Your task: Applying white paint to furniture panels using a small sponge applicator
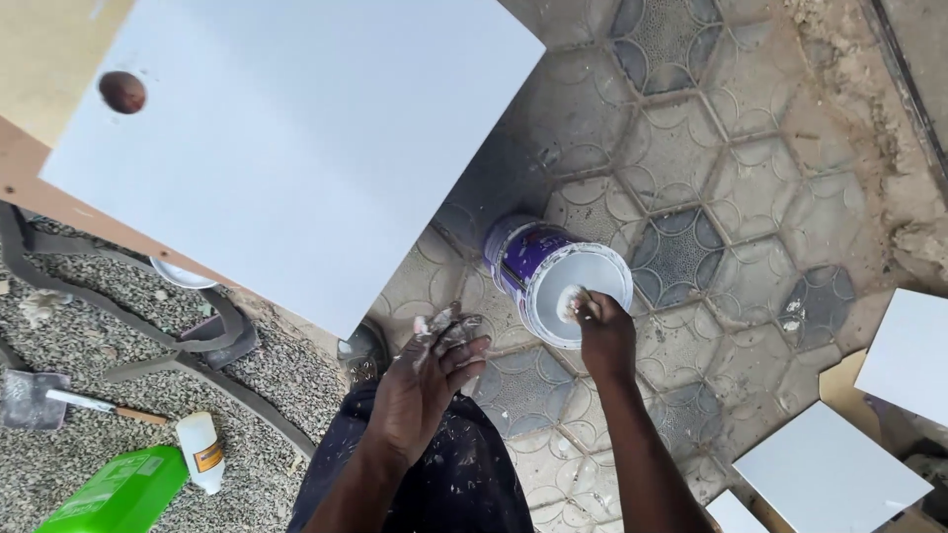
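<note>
We see a paint can (538, 271) standing on the patterned paving (731, 178), just right of the lower corner of a big white board (296, 138). The can is a short cylinder with a purple and white side; its long axis runs from the ground up toward us, leaning a little so that the open mouth faces the camera and the purple wall shows on its left. The inside is coated in white paint, smooth and pale. The right hand (604, 331) reaches over the near rim with its fingers closed around a small white wad (570, 301), held inside the mouth of the can; we cannot tell what the wad is made of. The left hand (427, 380) hovers near the can, clear of it, holding nothing, its fingers loosely spread and smeared with white paint. The paving is grey concrete pressed into hexagons with scalloped lines, dusty and worn. The board is flat, smooth and matt, with one round dark hole (122, 92) near its far left corner. To the left lies rough gravel (99, 415) with a small white bottle (202, 451), a green plastic jug (118, 494) and a putty knife (59, 398). Smaller white panels (825, 474) lie at the lower right.
</note>
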